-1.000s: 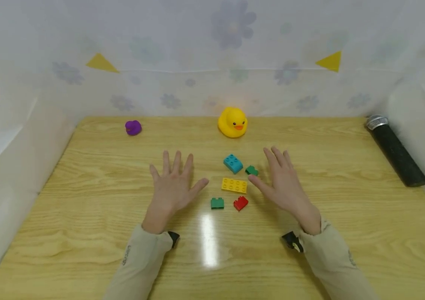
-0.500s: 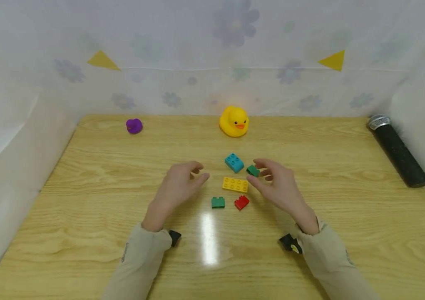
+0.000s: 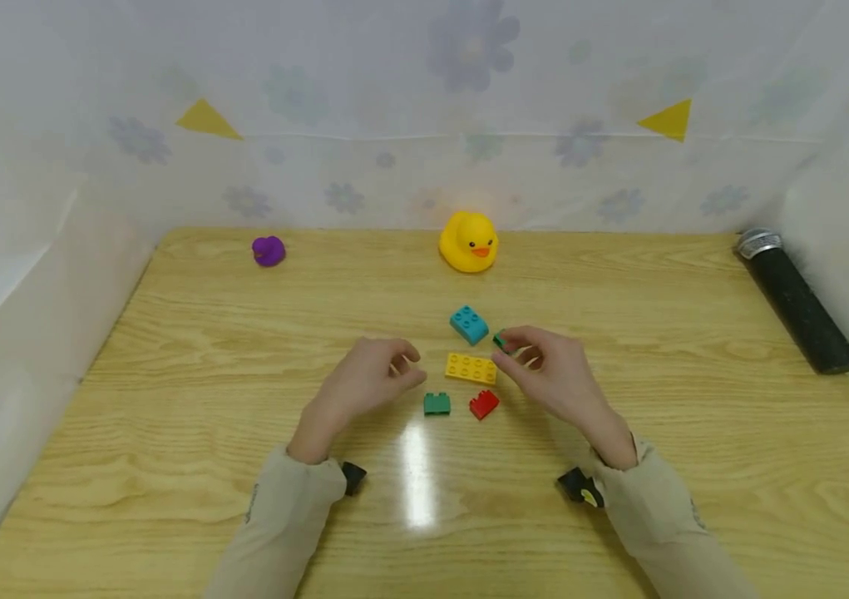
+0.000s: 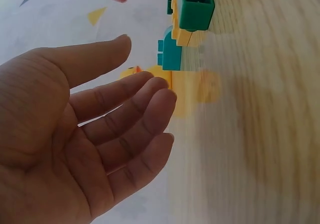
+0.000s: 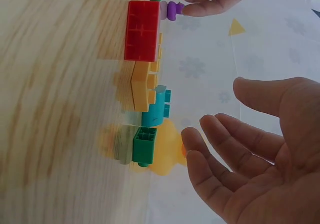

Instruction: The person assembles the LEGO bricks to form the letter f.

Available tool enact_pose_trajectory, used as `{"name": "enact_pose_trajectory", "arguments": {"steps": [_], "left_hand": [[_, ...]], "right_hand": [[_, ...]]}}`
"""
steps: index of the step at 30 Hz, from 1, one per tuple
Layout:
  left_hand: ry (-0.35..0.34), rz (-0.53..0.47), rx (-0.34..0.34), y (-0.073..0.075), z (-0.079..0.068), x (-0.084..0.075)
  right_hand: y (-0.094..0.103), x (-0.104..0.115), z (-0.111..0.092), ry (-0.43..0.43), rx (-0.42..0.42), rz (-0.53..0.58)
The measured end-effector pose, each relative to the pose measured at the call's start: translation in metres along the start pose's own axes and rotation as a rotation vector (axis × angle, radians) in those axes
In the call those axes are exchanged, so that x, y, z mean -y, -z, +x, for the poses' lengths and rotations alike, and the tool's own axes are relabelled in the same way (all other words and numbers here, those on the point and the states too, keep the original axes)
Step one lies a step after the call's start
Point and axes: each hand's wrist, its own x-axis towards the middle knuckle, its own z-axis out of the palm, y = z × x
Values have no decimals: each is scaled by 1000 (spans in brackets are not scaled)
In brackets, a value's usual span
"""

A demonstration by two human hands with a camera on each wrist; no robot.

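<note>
My left hand (image 3: 364, 378) hovers left of the bricks, its fingers loosely bent and holding nothing. Nearest to it is a green toy brick (image 3: 436, 405), whose hollow underside shows in the left wrist view. My right hand (image 3: 555, 370) hangs over a second green brick (image 3: 499, 342) and partly hides it in the head view. The right wrist view shows that green brick (image 5: 144, 145) on the table, apart from the relaxed fingers. Between the hands lie a yellow brick (image 3: 471, 368) with studs up, a tilted red brick (image 3: 484, 404) and a teal brick (image 3: 469, 324) with a rounded end.
A yellow rubber duck (image 3: 469, 243) stands at the table's back edge. Farther left is a small purple duck (image 3: 269, 251). A black microphone (image 3: 798, 299) lies along the right edge. White flowered cloth (image 3: 364, 108) surrounds the wooden table (image 3: 170, 374).
Both hands have gone from spread fingers to bent ones. The left hand has turned and moved slightly right; the right fingers have come down over the far green brick. The bricks stay put.
</note>
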Motion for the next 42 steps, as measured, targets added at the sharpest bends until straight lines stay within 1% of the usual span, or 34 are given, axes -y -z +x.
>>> {"name": "enact_pose_trajectory", "arguments": {"steps": [3, 7, 9, 12, 14, 19, 28, 33, 35, 42], "left_hand": [[2, 15, 39, -1, -1, 0], [15, 32, 72, -6, 0, 0], [24, 30, 93, -7, 1, 0], [13, 25, 124, -8, 1, -1], [19, 16, 149, -8, 1, -1], [58, 17, 192, -10, 0, -1], [88, 0, 194, -12, 3, -1], [60, -17, 211, -15, 3, -2], [44, -11, 213, -16, 4, -2], [25, 36, 205, -19, 5, -4]], "right_hand": [[-1, 0, 0, 0, -1, 3], [-1, 1, -1, -5, 14, 6], [-2, 2, -1, -3, 23, 5], [-2, 1, -1, -3, 36, 5], [-3, 0, -1, -2, 40, 3], [-3, -1, -2, -17, 50, -2], [-2, 1, -1, -21, 66, -15], [-3, 0, -1, -29, 87, -20], [-4, -1, -1, -29, 92, -22], [-5, -1, -1, -22, 105, -22]]}}
